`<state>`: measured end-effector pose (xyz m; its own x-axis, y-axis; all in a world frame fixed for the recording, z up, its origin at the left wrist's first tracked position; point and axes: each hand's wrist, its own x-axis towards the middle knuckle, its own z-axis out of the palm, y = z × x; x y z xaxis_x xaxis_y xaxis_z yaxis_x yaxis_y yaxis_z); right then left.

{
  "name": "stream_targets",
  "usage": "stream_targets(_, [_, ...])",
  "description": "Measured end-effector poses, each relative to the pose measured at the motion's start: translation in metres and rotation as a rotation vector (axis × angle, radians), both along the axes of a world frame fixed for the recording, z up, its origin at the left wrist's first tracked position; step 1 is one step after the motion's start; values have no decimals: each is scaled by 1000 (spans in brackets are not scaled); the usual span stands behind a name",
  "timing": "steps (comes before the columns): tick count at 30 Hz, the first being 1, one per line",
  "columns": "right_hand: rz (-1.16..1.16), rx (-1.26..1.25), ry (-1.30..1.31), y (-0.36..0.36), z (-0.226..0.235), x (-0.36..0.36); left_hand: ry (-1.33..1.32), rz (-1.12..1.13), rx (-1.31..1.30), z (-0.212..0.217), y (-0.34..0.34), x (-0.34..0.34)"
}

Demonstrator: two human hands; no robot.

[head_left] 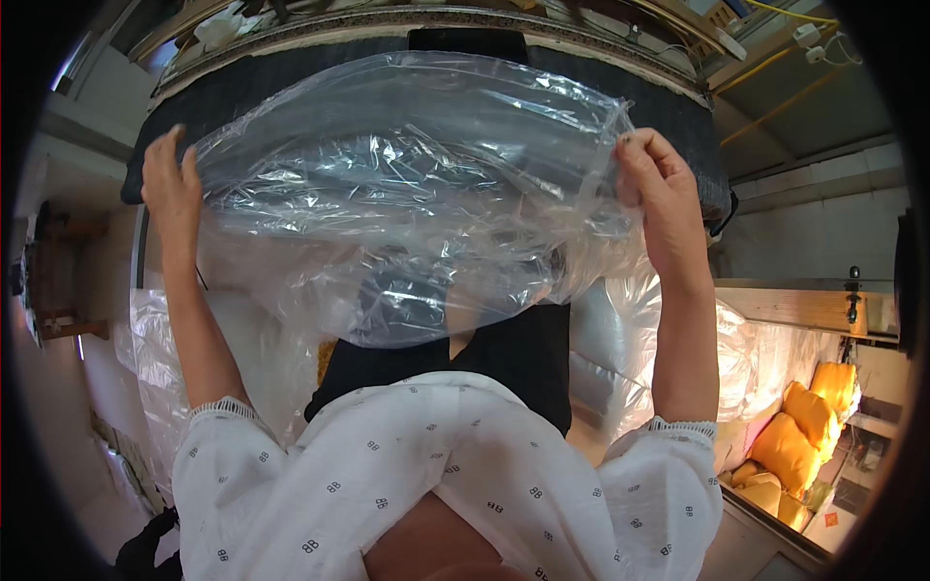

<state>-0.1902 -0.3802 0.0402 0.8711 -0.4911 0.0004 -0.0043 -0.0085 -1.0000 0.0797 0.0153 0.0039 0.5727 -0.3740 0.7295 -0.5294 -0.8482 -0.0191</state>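
Note:
A large clear plastic sheet, perhaps a bag (407, 194), spreads in shiny wrinkles across the middle, its lower part hanging over my lap. At its right edge my right hand (668, 198) is closed, thumb and fingers pinching the gathered film. My left hand (172, 189) is raised beside the left edge, its fingers and thumb apart. The film's edge runs close to that thumb; whether they touch I cannot tell. Under the film's far part lies a dark covered work surface (262, 85).
A speckled ledge (320, 41) runs along the far side of the work surface. More clear plastic (605, 373) hangs at my right side. Yellow bundles (790, 450) are stacked at the lower right, below a wooden beam (794, 308).

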Motion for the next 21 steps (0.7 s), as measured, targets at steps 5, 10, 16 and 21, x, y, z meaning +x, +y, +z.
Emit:
stream_targets(5, [62, 80, 14, 32, 4, -32, 547, -717, -224, 48, -140, -99])
stream_targets(10, [69, 68, 26, 55, -2, -56, 637, -1123, -45, 62, -211, -158])
stream_targets(16, [67, 34, 53, 59, -12, -78, 755, -1230, -237, 40, -215, -179])
stream_targets(21, [433, 250, 138, 67, -8, -73, 787, -1211, -328, 24, -205, -194])
